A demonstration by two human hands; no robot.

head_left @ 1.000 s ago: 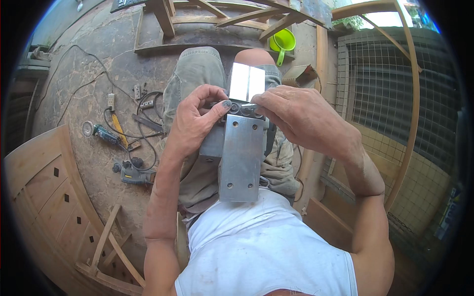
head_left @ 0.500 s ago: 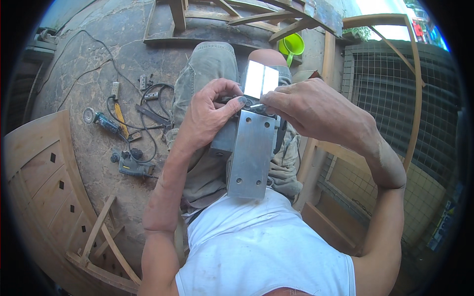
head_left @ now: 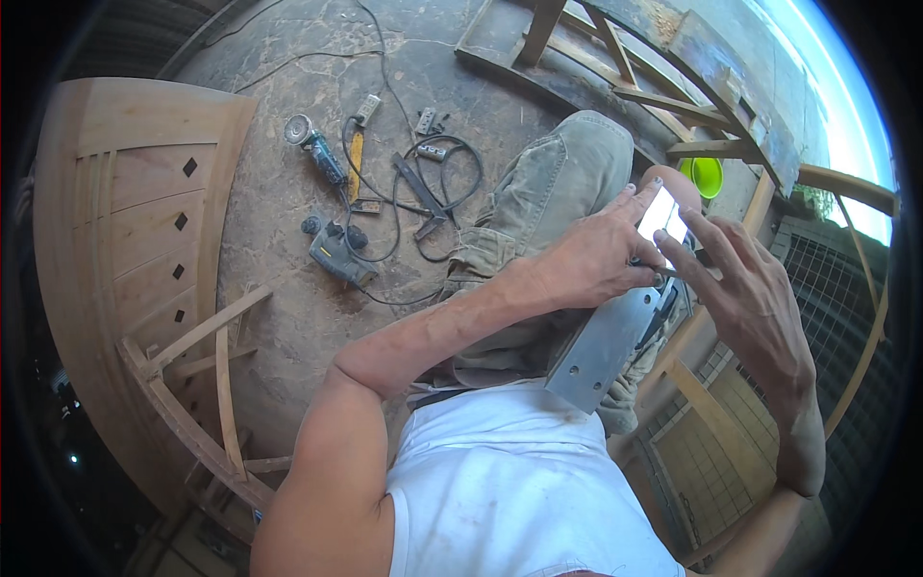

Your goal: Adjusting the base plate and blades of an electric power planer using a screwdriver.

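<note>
Rough stone flooring [head_left: 288,240] fills the workshop scene, bounded at far left by a curved wooden door panel [head_left: 125,221] with small diamond cut-outs and a slatted frame at its lower end. Right of the panel, power tools lie on the floor: an angle grinder [head_left: 312,149], a second corded tool [head_left: 336,252], and tangled black cables [head_left: 423,188]. These lie well apart from the hands.

At centre, the seated person's trouser leg [head_left: 548,202] extends upward. The left hand [head_left: 591,260] rests above the knee, fingers curled with thumb and fingertips pinched on the upper end of a grey metal plate [head_left: 606,351]. The plate slopes from the hands down toward the white shirt [head_left: 519,490]; its lower end hangs free with holes visible. A bright reflective strip [head_left: 663,213] shows just above the fingers.

The right hand [head_left: 750,298] sits just beside the left, fingers spread wide, its thumb and forefinger meeting at a small part near the plate's top edge; what it grips cannot be made out.

Further right stand a green bowl [head_left: 707,175], wooden frames [head_left: 663,91] and wire mesh panels [head_left: 817,288], crowding that side.
</note>
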